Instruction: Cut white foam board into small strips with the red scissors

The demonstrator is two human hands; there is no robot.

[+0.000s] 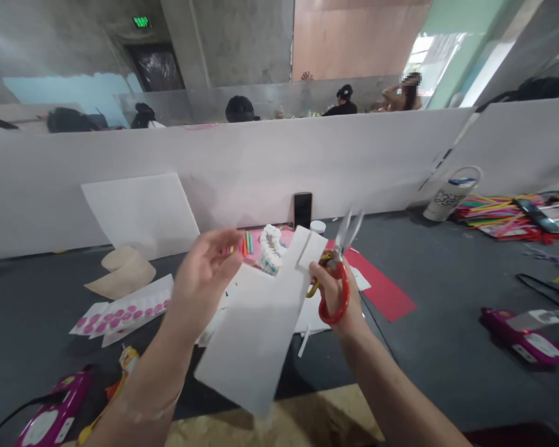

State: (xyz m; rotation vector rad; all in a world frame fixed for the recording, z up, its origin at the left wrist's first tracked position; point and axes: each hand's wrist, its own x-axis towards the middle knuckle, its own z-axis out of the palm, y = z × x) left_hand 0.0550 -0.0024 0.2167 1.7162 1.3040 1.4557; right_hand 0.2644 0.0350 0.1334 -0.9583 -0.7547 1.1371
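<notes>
A pair of scissors [336, 273] with red and yellow handles is in my right hand [338, 292], blades pointing up and a little apart. The same hand's thumb presses on a cut white card sheet [256, 329], which hangs tilted above the table and has a narrow slit near its top. My left hand [209, 267] is beside the card's upper left edge, slightly blurred, with thumb and fingers apart and nothing visible between them. Behind its fingertips lie coloured crayons [248, 243]. Farther back is a white bumpy object [271, 245], whose kind I cannot make out.
Red paper [384, 285] lies right of my hands. A phone [302, 209] leans against the white partition [261, 155]. Sheets with pink dots [121, 313] lie left. Purple power strips [526, 338] sit at both sides; a tumbler [449, 197] stands back right. People sit beyond the partition.
</notes>
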